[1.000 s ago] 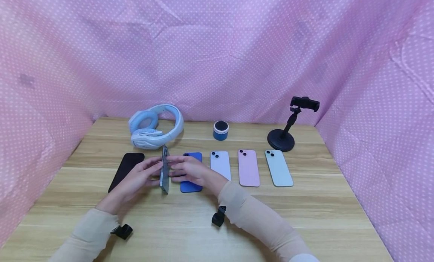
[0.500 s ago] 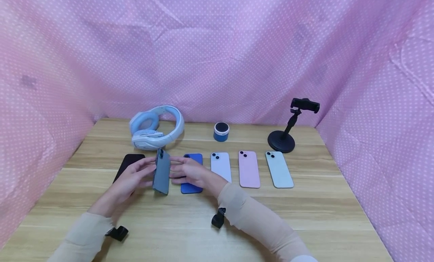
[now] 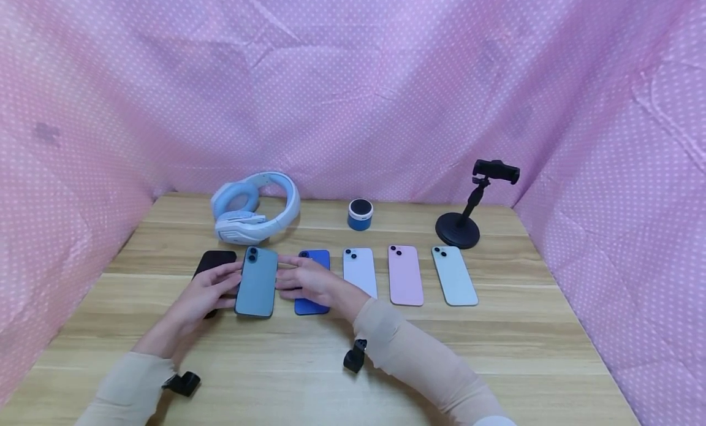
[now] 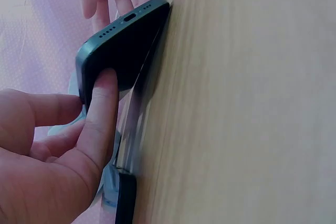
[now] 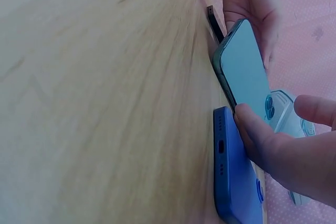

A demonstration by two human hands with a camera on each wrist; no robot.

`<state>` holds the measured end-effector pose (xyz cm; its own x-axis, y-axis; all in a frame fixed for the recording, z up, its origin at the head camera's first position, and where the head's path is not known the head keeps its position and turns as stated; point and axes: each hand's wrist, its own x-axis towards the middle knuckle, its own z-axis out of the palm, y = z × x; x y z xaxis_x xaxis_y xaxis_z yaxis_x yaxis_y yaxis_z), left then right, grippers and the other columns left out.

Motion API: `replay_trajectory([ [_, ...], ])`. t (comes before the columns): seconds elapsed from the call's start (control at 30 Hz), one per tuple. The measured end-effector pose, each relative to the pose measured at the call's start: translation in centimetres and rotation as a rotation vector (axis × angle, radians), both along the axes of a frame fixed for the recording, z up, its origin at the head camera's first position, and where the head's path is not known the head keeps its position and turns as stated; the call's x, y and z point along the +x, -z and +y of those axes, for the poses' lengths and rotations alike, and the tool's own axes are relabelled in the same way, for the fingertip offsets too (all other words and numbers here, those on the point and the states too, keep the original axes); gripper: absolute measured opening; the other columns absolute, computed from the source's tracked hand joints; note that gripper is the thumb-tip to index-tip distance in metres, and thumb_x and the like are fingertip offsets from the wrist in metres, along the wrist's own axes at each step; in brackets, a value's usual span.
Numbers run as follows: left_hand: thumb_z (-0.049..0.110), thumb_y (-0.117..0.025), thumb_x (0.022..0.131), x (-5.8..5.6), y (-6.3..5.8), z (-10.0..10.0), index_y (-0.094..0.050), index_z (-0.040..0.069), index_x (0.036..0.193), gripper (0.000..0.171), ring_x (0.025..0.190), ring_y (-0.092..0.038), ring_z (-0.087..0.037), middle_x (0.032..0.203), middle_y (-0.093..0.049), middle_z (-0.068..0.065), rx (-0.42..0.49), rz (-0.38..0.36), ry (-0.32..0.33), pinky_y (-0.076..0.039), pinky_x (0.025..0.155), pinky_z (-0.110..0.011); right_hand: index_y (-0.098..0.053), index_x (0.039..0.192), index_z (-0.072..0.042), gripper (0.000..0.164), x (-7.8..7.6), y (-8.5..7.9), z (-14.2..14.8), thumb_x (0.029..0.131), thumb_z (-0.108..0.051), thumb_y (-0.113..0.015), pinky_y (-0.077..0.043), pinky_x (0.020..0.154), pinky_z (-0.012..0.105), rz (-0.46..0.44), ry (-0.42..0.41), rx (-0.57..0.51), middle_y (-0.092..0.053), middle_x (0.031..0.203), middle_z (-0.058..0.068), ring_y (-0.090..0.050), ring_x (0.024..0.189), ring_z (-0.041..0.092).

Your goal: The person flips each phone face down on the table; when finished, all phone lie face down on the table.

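A teal-grey smartphone (image 3: 256,283) is tilted back-side up between my hands, its left edge raised off the table. My left hand (image 3: 206,294) holds that raised edge; in the left wrist view one finger lies under the dark screen (image 4: 128,45) and another touches the edge. My right hand (image 3: 311,280) reaches over a blue phone (image 3: 314,306), its extended fingers at the teal-grey phone's right edge. In the right wrist view a fingertip meets that edge, just above the blue phone (image 5: 236,166). Left of it a black phone (image 3: 212,260) is partly hidden by my left hand.
Rightward in the row lie a white phone (image 3: 359,270), a pink phone (image 3: 405,276) and a pale green phone (image 3: 455,277). Behind stand light-blue headphones (image 3: 248,230), a small blue speaker (image 3: 360,216) and a black phone stand (image 3: 466,214). A pink dotted curtain (image 3: 353,95) hangs beyond the table.
The teal-grey phone has turned from standing on its edge to leaning over leftward, so its back now faces up. My left hand has moved left and down with it; my right hand has barely moved.
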<state>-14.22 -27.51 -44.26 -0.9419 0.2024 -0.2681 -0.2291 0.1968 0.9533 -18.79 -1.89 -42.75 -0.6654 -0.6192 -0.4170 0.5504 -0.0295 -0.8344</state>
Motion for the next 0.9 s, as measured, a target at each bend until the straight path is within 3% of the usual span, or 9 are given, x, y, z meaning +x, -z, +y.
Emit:
replay_trajectory([
  [0.2,0.021,-0.051,0.109,-0.3,-0.14,-0.45,-0.03,-0.004,0.156,0.057,0.11,-0.064,-0.01,0.148,-0.045,-0.03,-0.063,-0.015,0.003,-0.058,0.089,-0.033,-0.038,0.157,-0.009,0.055,0.04,0.0,0.09,0.104,-0.008,-0.054,-0.043,0.109,0.05,-0.007,-0.002,-0.009,-0.052,0.147,0.018,-0.055,0.131,0.032],
  [0.4,0.021,-0.054,0.108,-0.64,0.08,-0.46,-0.036,-0.003,0.155,0.056,0.105,-0.064,-0.003,0.147,-0.048,-0.028,-0.117,-0.014,-0.013,-0.058,0.087,-0.03,-0.038,0.157,-0.009,0.055,0.07,-0.04,0.12,0.104,-0.009,-0.054,-0.041,0.111,0.051,-0.024,0.008,-0.017,-0.05,0.148,0.019,-0.052,0.134,0.033],
  [0.67,0.011,-0.057,0.105,-0.76,0.37,-0.01,-0.044,-0.009,0.147,0.048,0.096,-0.068,-0.013,0.13,-0.061,-0.027,-0.206,0.035,-0.03,-0.061,0.078,-0.031,-0.038,0.157,-0.01,0.054,0.26,-0.31,0.16,0.105,-0.009,-0.054,-0.04,0.112,0.051,-0.028,0.011,-0.017,-0.05,0.148,0.02,-0.048,0.137,0.034],
  [0.9,0.009,-0.058,0.104,-0.77,0.39,0.2,-0.046,-0.01,0.145,0.047,0.098,-0.068,-0.017,0.128,-0.062,-0.028,-0.231,0.042,-0.023,-0.061,0.077,-0.033,-0.038,0.157,-0.01,0.054,0.26,-0.44,0.36,0.105,-0.01,-0.054,-0.041,0.111,0.05,-0.017,0.008,-0.013,-0.051,0.147,0.019,-0.048,0.137,0.034],
])
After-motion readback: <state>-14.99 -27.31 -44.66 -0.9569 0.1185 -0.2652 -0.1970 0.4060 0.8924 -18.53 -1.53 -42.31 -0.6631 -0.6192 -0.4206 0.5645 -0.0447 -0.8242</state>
